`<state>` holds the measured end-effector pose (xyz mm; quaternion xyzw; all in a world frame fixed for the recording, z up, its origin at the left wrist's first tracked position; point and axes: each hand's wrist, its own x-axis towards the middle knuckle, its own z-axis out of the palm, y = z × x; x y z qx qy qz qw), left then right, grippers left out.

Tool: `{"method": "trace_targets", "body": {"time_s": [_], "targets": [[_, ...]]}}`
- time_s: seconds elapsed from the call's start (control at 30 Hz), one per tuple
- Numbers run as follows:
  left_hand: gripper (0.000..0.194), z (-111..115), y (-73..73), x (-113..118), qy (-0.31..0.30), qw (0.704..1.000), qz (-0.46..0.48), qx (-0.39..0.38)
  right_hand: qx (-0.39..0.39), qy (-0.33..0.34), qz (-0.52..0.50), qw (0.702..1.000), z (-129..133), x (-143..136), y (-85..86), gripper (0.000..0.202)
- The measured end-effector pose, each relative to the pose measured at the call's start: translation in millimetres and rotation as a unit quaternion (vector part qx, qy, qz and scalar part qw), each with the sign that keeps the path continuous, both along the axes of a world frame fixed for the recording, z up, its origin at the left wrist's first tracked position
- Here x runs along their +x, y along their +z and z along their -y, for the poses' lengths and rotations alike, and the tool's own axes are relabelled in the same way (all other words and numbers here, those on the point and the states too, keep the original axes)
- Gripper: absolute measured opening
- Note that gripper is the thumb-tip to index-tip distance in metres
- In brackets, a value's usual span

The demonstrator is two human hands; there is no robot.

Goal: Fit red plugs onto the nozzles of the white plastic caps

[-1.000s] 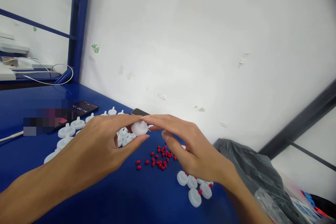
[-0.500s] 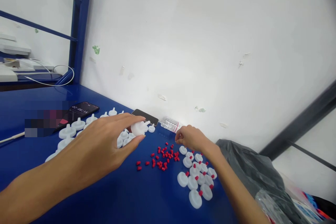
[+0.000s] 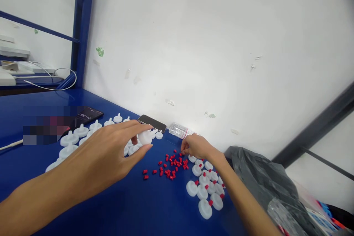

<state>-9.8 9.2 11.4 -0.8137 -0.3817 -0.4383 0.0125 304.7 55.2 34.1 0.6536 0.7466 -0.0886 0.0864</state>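
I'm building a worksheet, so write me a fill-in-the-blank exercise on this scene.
The left hand holds a spouted piece coloured ____.
The smallest loose pieces, near the right hand, are coloured ____.
The tabletop is coloured ____.
The dark grey plastic lies on the picture's ____ side.
Missing words: white; red; blue; right.
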Motion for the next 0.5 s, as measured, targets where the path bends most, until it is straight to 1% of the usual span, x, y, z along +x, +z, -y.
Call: {"method": "trace_targets", "body": {"time_s": [0.07,0.13,0.2,0.27,0.33,0.37,0.43,0.47,0.5], "targets": [[0.044,-1,-2.3,0,-0.009,1.0,-0.009,-0.005,0.04,0.004,-0.029,0.999,2,1,5.7,0.021],[0.044,-4,-6.7,0,-0.012,1.0,-0.027,-0.007,0.08,0.022,-0.08,0.993,8,0,16.6,0.014],[0.044,-7,-12.0,0,-0.005,0.999,-0.052,-0.005,0.107,0.051,-0.143,0.983,17,-4,30.9,0.015],[0.041,-9,-16.3,1,0.004,0.997,-0.072,-0.003,0.121,0.081,-0.202,0.968,30,-13,45.1,0.022],[0.036,-9,-18.2,2,0.001,0.997,-0.076,0.003,0.13,0.109,-0.282,0.944,43,-25,55.6,0.027],[0.034,-9,-18.1,2,-0.005,0.997,-0.072,0.008,0.133,0.122,-0.339,0.923,50,-33,58.9,0.026],[0.032,-8,-16.5,2,-0.02,0.998,-0.064,0.018,0.137,0.142,-0.428,0.882,60,-47,61.5,0.023],[0.031,-7,-15.2,2,-0.025,0.998,-0.061,0.02,0.14,0.146,-0.453,0.868,64,-54,61.1,0.021],[0.031,-6,-13.9,2,-0.029,0.998,-0.059,0.02,0.147,0.147,-0.461,0.863,67,-60,59.9,0.019]]}}
